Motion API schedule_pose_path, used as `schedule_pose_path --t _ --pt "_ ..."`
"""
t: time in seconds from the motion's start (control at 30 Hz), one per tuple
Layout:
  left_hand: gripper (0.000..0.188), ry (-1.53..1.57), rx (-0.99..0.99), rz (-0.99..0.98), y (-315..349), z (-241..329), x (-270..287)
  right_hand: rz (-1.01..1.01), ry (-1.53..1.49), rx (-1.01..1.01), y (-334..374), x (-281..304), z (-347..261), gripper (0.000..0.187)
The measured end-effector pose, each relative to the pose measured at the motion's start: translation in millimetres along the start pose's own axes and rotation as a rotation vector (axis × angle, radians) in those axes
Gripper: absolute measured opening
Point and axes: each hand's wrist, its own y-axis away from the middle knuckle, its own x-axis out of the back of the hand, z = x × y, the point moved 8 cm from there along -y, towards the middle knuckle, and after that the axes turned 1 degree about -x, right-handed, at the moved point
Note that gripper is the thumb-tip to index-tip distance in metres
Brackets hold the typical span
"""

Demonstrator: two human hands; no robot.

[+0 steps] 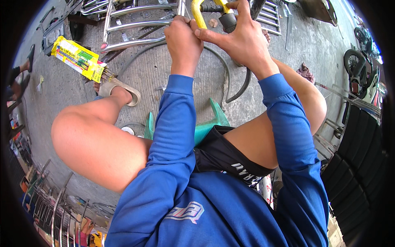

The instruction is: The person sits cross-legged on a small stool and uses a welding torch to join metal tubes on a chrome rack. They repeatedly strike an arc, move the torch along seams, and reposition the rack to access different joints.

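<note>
My left hand point(184, 43) is closed in a fist beside an upright silver tube; what its fingers hold, if anything, is hidden. My right hand point(247, 41) is around a yellow curved tool point(199, 15) with a black cylindrical part point(227, 22) between thumb and forefinger. Its thumb reaches left to touch the left fist, and its other fingers are mostly hidden. A dark cable point(238, 95) rises from the ground to behind the right wrist. Beyond the left hand lies a shiny tubular metal frame point(138, 25) with several parallel bars.
A yellow printed packet point(78, 59) of thin rods lies left on the concrete ground point(181, 111), near my sandalled foot point(119, 91). A green plastic stool point(212, 123) is beneath me. Metal racks point(61, 218) stand lower left; a motorcycle point(362, 74) and black ribbed panel point(358, 160) are right.
</note>
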Motion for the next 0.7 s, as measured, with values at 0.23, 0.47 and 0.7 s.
schedule_pose_path --t 0.23,0.47,0.7 --pt "0.022 0.016 -0.024 -0.003 -1.9 2.5 1.6 0.007 -0.030 0.034 -1.4 -2.3 2.3 0.098" --pt "0.012 0.049 -0.051 0.017 -1.1 9.1 5.8 0.056 0.151 0.027 -1.7 -5.6 7.2 0.101" --pt "0.021 0.109 -0.004 0.027 -3.2 9.9 6.7 0.088 0.109 0.119 -4.4 -4.0 0.5 0.097"
